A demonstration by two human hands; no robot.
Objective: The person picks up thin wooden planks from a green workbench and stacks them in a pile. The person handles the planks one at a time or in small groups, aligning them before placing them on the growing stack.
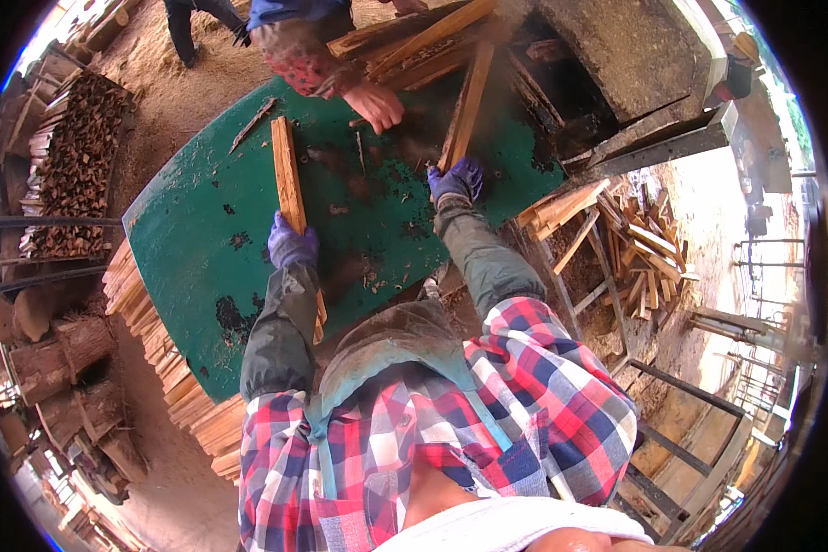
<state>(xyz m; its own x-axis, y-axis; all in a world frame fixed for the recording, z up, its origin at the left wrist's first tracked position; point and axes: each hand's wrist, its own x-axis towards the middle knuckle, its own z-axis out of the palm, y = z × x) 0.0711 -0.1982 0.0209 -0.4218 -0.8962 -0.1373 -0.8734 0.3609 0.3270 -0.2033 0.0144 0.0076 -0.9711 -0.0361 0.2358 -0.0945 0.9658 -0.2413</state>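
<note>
My left hand [292,241], in a purple glove, is closed around the near part of a split wood piece [287,169] that points away from me over the green tabletop [200,200]. My right hand [455,181], gloved alike, grips the near end of a longer wood strip [472,103], whose far end reaches the wood pile at the table's far side. Across the table, a co-worker's bare hand [376,105] is held over the surface between the two pieces, near thin splinters.
Rough wood lengths [428,52] lie at the far edge beside a dark metal machine housing [635,55]. Split pieces [652,255] are heaped at right by a metal frame [610,297]. Stacked wood [179,372] stands under the table's left side; another person's legs [183,34] are beyond.
</note>
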